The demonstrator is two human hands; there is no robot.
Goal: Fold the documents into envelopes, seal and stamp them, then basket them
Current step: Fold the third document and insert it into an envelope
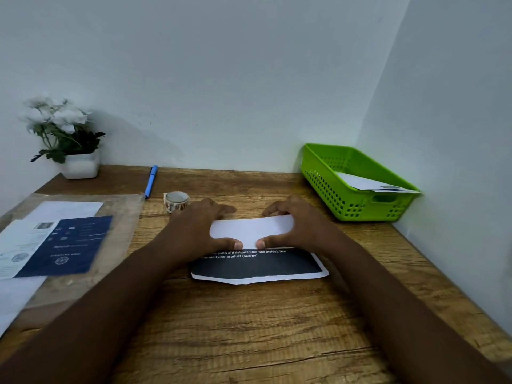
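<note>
1. Wooden desk (249, 322) set into a corner of pale walls; at its middle lies the document (257, 266), a sheet with a black printed face and white border, its far part folded toward the person so the white back shows.
2. Left hand (202, 227) presses the folded flap from the left, fingers fairly straight and spread, thumb flat on the fold edge.
3. Right hand (296, 225) mirrors it on the right, fingers laid over the flap's far edge, thumb almost meeting the other thumb.
4. Roll of stamps (176, 201) stands just beyond the left hand; a blue pen (151, 180) lies farther back.
5. Green basket (357, 184) sits at the right rear corner with an envelope (371, 182) inside.
6. More papers (52, 242) in a clear sleeve lie at the left; a potted white flower (63, 137) stands in the left rear corner.
</note>
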